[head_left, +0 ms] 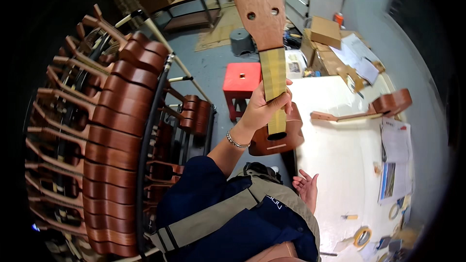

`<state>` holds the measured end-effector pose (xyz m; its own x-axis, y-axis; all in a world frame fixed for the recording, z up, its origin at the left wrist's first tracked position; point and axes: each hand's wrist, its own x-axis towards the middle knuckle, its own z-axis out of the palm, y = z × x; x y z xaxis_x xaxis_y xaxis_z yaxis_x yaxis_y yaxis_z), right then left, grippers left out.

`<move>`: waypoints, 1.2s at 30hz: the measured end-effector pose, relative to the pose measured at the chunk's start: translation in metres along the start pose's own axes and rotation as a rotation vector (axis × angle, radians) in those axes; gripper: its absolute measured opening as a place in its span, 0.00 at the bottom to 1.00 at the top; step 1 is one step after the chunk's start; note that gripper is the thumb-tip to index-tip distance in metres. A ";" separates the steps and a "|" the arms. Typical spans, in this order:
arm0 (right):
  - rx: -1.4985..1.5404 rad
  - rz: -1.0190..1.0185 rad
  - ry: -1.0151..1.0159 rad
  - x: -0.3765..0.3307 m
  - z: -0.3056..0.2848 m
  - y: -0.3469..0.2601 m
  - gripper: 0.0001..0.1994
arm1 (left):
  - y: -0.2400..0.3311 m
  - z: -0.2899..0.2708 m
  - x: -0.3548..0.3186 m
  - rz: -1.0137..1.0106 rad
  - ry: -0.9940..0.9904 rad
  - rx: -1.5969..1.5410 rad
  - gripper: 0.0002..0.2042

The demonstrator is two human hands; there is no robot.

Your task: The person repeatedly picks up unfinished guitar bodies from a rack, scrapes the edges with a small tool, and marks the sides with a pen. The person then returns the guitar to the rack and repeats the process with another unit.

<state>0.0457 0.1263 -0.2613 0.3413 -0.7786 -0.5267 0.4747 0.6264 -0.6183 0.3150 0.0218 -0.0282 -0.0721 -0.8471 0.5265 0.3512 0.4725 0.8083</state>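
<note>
My left hand (272,104), with a beaded bracelet at the wrist, is wrapped round the neck of an unfinished ukulele (277,143). The instrument stands tilted in front of me, its bare wooden headstock (259,7) up, with several peg holes in it. Yellow masking tape (274,70) covers the fretboard. Its brown body hangs lower, beside the table's edge, partly behind my hand and wrist. My right hand (307,188) is near the white table (330,165), palm up and fingers apart, holding nothing. Another ukulele (388,104) lies on its side on that table, out of reach of both hands.
On my left, a rack (154,131) carries many brown ukulele bodies with necks. A red stool (241,80) and a grey stool (241,41) stand ahead. Papers (395,165), a tape roll (362,237) and a cardboard box (326,31) lie along the right.
</note>
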 end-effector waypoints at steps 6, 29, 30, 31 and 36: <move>-0.114 0.076 -0.129 0.003 0.008 -0.006 0.32 | 0.034 -0.015 -0.040 0.045 0.291 0.353 0.14; -0.470 -0.018 -0.566 0.159 0.045 -0.019 0.28 | 0.088 -0.047 -0.239 0.254 1.058 0.984 0.19; -0.556 -0.080 -0.521 0.161 0.054 -0.016 0.29 | 0.073 -0.067 -0.258 0.177 1.041 1.101 0.19; -0.666 -0.163 -0.464 0.163 0.061 -0.013 0.30 | 0.063 -0.081 -0.266 0.125 1.120 1.054 0.18; -1.450 -0.731 -0.002 0.170 0.062 0.004 0.34 | -0.013 -0.145 -0.290 -0.131 1.622 1.366 0.11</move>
<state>0.1562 -0.0063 -0.3171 0.4004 -0.9096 0.1106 -0.5943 -0.3497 -0.7242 0.4667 0.2259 -0.2297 0.8998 0.0676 0.4310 -0.3734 -0.3915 0.8410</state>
